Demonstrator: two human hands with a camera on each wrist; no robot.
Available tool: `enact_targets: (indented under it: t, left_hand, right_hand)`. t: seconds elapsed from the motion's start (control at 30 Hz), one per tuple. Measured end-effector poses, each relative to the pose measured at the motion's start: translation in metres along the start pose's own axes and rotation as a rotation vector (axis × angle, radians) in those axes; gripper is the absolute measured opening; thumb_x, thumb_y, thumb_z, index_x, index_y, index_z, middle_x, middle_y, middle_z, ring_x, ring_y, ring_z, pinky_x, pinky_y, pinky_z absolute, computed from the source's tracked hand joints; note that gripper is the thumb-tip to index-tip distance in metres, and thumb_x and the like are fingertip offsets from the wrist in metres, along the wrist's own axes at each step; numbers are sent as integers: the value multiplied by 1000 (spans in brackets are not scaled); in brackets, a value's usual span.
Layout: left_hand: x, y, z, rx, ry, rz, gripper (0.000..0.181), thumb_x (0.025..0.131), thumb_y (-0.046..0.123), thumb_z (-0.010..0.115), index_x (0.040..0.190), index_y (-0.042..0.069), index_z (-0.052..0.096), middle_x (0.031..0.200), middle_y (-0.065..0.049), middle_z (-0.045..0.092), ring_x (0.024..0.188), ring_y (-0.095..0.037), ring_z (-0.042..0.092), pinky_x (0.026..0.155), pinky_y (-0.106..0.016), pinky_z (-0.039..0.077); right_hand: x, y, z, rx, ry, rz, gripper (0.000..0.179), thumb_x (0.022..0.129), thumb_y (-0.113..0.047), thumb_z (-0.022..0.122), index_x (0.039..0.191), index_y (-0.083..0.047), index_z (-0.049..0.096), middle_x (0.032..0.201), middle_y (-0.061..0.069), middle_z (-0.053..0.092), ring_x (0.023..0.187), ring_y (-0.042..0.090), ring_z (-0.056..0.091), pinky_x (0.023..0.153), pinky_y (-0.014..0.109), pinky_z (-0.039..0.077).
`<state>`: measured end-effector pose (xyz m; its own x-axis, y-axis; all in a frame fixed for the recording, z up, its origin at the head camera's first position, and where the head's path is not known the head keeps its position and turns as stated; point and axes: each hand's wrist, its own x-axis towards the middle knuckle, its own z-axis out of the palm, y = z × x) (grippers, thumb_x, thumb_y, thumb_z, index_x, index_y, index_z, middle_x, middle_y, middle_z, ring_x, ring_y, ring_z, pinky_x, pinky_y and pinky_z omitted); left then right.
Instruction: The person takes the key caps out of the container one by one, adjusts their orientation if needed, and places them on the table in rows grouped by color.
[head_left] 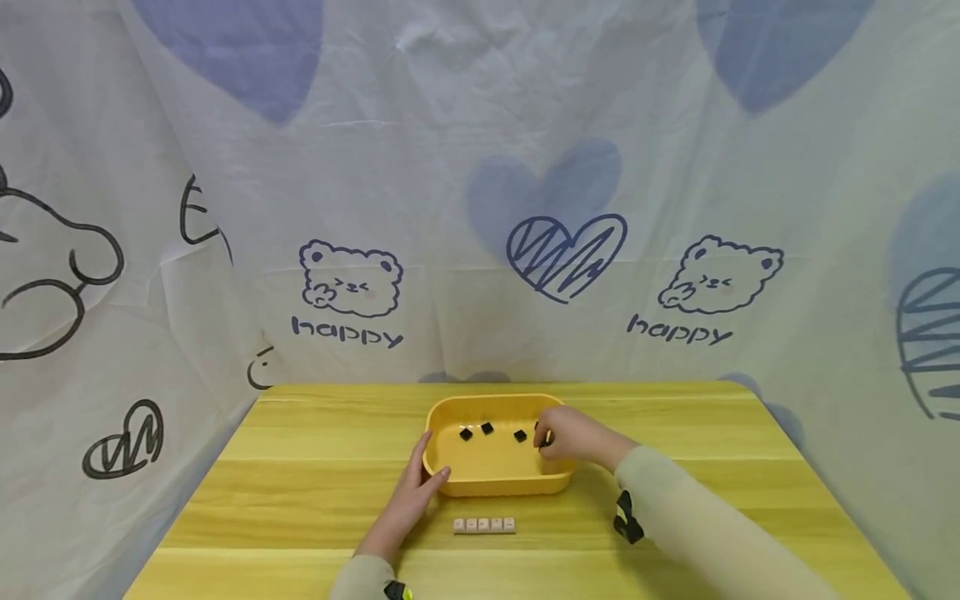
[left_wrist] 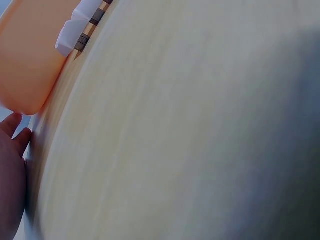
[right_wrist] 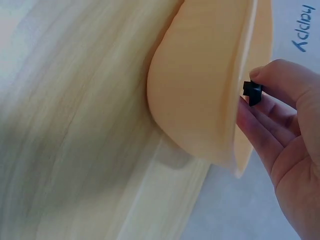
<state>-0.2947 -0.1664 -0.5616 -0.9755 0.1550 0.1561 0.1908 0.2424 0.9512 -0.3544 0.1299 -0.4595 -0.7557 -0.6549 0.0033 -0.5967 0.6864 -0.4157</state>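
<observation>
My right hand reaches over the right end of a yellow plastic tray. In the right wrist view, thumb and fingers pinch a small black notched block, keycap-like in size, near the rim. My left hand rests against the tray's front left corner, its fingers fairly straight along the outside and the thumb by the front rim. The left wrist view shows only part of that hand, close to the tray wall. Inside the tray lie several small black pieces; others may be hidden behind my right hand.
In front of the tray, a short row of white keycaps stands on the wood-grain table. A patterned cloth hangs behind the table's back edge and along both sides.
</observation>
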Motion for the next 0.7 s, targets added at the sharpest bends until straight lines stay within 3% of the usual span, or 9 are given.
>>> enact_targets:
  t: [0.3, 0.47, 0.7]
  left_hand:
    - [-1, 1, 0, 7, 4, -9, 76, 98, 27, 61, 157, 14, 15, 156, -30, 13, 142, -45, 19, 114, -55, 15]
    - [-3, 2, 0, 16, -2, 20, 75, 98, 25, 60, 157, 11, 14, 156, -31, 14, 140, -46, 21, 113, -57, 19]
    - [0, -1, -1, -19, -12, 7, 76, 98, 24, 60, 157, 13, 14, 157, -28, 14, 142, -42, 21, 115, -53, 16]
  right_hand:
    - [-15, -23, -6, -6, 65, -85, 18, 79, 3, 71, 95, -5, 76, 85, -3, 57, 73, 11, 52, 66, 25, 50]
    - [-22, -40, -3, 13, 105, -138, 17, 83, 4, 71, 97, -4, 75, 86, -2, 55, 78, 12, 58, 69, 24, 54]
    - [-29, -58, 10, 62, 198, -195, 17, 82, 0, 75, 98, -6, 74, 90, -1, 58, 79, 14, 62, 67, 23, 55]
